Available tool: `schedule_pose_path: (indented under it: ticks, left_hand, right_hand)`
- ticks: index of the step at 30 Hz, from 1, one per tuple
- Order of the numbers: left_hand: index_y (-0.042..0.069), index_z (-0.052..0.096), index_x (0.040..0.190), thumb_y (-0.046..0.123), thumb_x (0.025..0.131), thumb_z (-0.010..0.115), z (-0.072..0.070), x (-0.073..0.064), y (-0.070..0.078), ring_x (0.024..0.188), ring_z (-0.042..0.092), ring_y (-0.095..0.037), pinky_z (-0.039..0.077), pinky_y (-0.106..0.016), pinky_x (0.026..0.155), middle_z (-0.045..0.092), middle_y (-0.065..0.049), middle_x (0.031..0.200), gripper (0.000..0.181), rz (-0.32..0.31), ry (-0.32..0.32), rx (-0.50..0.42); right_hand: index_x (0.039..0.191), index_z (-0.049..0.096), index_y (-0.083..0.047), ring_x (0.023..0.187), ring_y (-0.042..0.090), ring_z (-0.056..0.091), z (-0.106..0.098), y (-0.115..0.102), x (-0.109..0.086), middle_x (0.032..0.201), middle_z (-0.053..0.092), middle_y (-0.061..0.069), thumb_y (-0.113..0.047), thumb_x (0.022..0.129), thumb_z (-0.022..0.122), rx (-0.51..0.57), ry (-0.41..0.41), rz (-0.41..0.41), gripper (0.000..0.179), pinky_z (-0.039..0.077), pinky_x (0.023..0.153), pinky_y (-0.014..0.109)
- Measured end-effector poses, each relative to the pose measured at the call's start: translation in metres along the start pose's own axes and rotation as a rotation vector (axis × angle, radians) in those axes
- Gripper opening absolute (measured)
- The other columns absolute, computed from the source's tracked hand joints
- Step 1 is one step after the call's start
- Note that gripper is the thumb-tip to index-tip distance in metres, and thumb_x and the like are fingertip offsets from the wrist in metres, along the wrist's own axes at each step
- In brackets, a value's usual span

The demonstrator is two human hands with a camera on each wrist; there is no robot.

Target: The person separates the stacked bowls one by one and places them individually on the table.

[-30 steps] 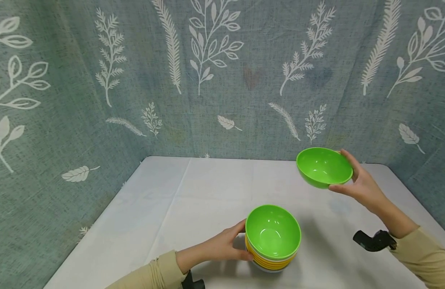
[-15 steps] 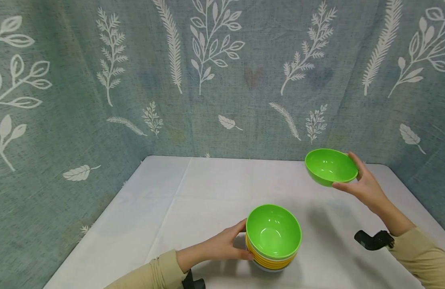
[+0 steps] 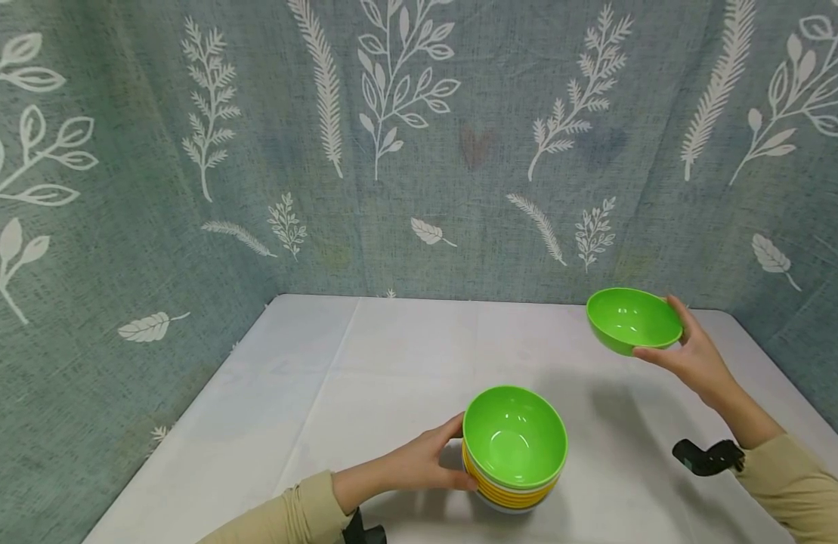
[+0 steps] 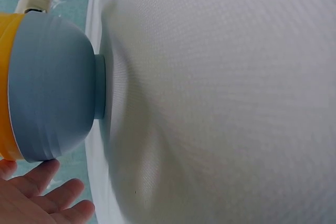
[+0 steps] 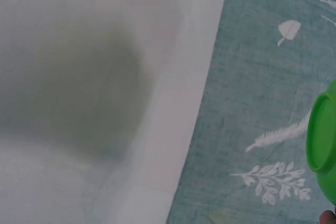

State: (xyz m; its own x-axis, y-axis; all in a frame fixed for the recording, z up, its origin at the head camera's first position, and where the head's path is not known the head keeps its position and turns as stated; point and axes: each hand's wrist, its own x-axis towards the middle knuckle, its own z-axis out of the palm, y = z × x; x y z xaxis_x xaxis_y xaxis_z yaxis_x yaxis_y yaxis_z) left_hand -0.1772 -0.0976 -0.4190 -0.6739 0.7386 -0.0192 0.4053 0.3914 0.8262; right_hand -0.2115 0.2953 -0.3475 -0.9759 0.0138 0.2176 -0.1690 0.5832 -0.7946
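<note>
A green bowl [image 3: 634, 320] is held up over the back right of the table; my right hand [image 3: 694, 355] pinches its right edge between thumb and fingers. The right wrist view catches only the green bowl's [image 5: 323, 135] underside and a bit of fingertip. Nearer me stands a stack of nested bowls: a green bowl [image 3: 514, 438] on top, yellow bowls [image 3: 514, 497] beneath, a blue-grey bowl [image 4: 55, 85] at the bottom on the cloth. My left hand [image 3: 425, 461] holds the stack's left side, thumb in front and fingers farther back; fingertips [image 4: 44, 174] meet the bowls.
A white cloth covers the table [image 3: 391, 355]. Patterned teal curtain [image 3: 419, 151] hangs behind it and along both sides. Black wrist cameras are worn on both arms, such as the right wrist camera [image 3: 707, 456].
My right hand has carried the green bowl to the right and slightly lower, away from the stack. My left hand and the stack stay where they were.
</note>
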Motion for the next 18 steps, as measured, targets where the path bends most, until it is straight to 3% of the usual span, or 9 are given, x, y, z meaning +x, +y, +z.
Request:
schedule_pose_path:
  ticks: [1,3,4,5,8,10,12,18]
  left_hand:
    - [0.04,0.013,0.144,0.029,0.077,0.073,0.0,0.0,0.0,0.126,0.039,-0.012,0.031,-0.054,0.102,0.033,0.014,0.143,0.09,0.001,0.001,0.001]
    - [0.039,0.014,0.144,0.028,0.077,0.073,0.0,-0.001,0.001,0.126,0.039,-0.012,0.031,-0.054,0.102,0.034,0.013,0.143,0.09,0.001,0.002,0.002]
    - [0.039,0.014,0.144,0.029,0.077,0.073,0.0,-0.001,0.001,0.126,0.039,-0.012,0.031,-0.054,0.102,0.034,0.013,0.143,0.09,0.001,0.003,0.002]
    - [0.039,0.014,0.144,0.028,0.077,0.073,0.0,-0.001,0.001,0.126,0.039,-0.012,0.03,-0.054,0.102,0.034,0.013,0.143,0.09,0.001,0.002,0.002]
    - [0.039,0.014,0.145,0.028,0.077,0.073,-0.001,-0.001,0.002,0.126,0.039,-0.012,0.03,-0.054,0.102,0.034,0.013,0.143,0.091,-0.003,0.001,0.005]
    - [0.039,0.013,0.145,0.029,0.077,0.073,-0.001,-0.001,0.002,0.126,0.039,-0.012,0.03,-0.054,0.102,0.035,0.013,0.143,0.091,-0.006,0.0,0.006]
    - [0.038,0.013,0.145,0.029,0.078,0.073,-0.001,-0.001,0.002,0.126,0.039,-0.012,0.03,-0.054,0.102,0.034,0.012,0.143,0.091,-0.006,-0.001,0.008]
    - [0.039,0.013,0.145,0.028,0.078,0.073,-0.001,-0.001,0.001,0.127,0.039,-0.012,0.03,-0.055,0.102,0.033,0.013,0.144,0.091,-0.002,-0.005,0.0]
  right_hand:
    - [0.145,-0.008,-0.002,0.128,0.052,0.018,0.0,0.001,0.0,0.147,0.004,0.031,-0.021,0.084,0.067,-0.005,0.0,0.009,0.099,0.039,0.077,0.008]
    - [0.145,-0.01,-0.003,0.129,0.052,0.015,0.0,0.003,0.0,0.147,0.001,0.031,-0.021,0.084,0.066,0.01,-0.003,0.022,0.099,0.043,0.09,0.024]
    - [0.145,-0.01,-0.003,0.129,0.052,0.015,0.0,0.004,0.0,0.147,0.0,0.031,-0.022,0.084,0.066,0.006,-0.003,0.03,0.099,0.043,0.09,0.026]
    - [0.145,-0.01,-0.004,0.129,0.052,0.015,-0.001,0.005,0.0,0.147,0.0,0.031,-0.023,0.085,0.066,-0.001,-0.003,0.036,0.099,0.043,0.086,0.021]
    - [0.145,-0.011,-0.003,0.129,0.053,0.013,-0.001,0.008,0.0,0.147,-0.002,0.032,-0.023,0.085,0.065,0.01,-0.003,0.039,0.098,0.04,0.094,0.048]
    - [0.145,-0.011,-0.002,0.129,0.054,0.014,-0.002,0.011,0.0,0.147,-0.001,0.032,-0.023,0.086,0.064,0.003,0.001,0.044,0.098,0.039,0.094,0.05]
    - [0.144,-0.012,-0.002,0.129,0.054,0.012,-0.002,0.014,0.0,0.146,-0.002,0.033,-0.024,0.086,0.064,0.018,0.006,0.047,0.098,0.03,0.092,0.065]
    - [0.144,-0.012,-0.001,0.127,0.055,0.014,-0.002,0.025,0.002,0.145,0.0,0.035,-0.026,0.086,0.064,0.022,0.039,0.07,0.098,0.026,0.092,0.067]
